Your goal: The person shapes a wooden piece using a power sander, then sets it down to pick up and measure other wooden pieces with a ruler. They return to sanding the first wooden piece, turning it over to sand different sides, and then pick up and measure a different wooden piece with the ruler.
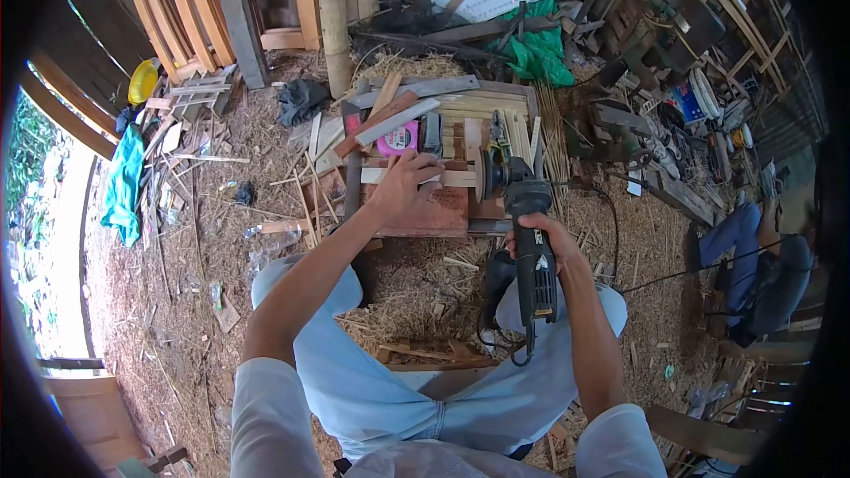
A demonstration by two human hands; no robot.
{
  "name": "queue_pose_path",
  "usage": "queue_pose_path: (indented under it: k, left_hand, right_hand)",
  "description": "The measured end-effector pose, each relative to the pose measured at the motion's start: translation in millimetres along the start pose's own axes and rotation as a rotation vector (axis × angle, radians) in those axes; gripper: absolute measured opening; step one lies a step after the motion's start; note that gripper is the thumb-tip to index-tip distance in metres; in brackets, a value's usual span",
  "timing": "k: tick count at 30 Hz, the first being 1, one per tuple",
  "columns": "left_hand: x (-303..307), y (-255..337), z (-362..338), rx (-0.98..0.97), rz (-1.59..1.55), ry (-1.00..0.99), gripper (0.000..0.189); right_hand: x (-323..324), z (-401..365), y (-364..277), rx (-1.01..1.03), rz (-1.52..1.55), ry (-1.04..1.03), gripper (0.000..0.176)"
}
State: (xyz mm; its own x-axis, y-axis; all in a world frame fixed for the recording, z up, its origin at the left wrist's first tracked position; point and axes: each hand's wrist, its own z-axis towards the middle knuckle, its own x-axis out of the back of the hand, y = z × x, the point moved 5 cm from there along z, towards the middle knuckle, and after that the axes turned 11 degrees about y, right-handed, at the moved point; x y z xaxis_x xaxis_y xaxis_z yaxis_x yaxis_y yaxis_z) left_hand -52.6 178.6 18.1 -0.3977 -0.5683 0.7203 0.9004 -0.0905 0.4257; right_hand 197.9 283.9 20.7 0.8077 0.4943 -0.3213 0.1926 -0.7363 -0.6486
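Observation:
My left hand (406, 182) is closed on a short pale wood strip (458, 179) that lies across the low wooden bench (425, 219). My right hand (546, 242) is wrapped round the body of a black angle grinder (537, 276). The grinder's disc (482, 176) stands on edge at the right end of the strip; whether they touch I cannot tell. Just beyond my left hand lies a pink tape measure (397, 136), beside a dark block (431, 134). Reddish and grey wood pieces (397, 121) lie behind them.
The grinder's cord (515, 358) loops by my right knee. Wood scraps and shavings (212, 212) cover the ground. A wooden post (334, 22) rises beyond the bench. At the right is a seated person's leg (730, 235). Green plastic (542, 57) lies at the back.

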Motion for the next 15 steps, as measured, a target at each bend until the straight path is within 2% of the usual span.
queue_pose_path:
  k: [7,9,15]
  left_hand:
    - [-1.4,-0.8,0.1,-0.008,0.024,0.001,0.037]
    - [-1.1,-1.6,0.0,0.009,0.017,-0.011,0.036]
    - [1.0,1.4,3.1,-0.008,0.024,-0.002,0.036]
  right_hand:
    - [-0.7,1.9,4.6,-0.044,0.022,-0.02,0.033]
    - [-2.9,-2.7,1.4,0.017,0.027,0.003,0.033]
    - [-3.9,-1.2,1.0,-0.004,-0.018,0.007,0.029]
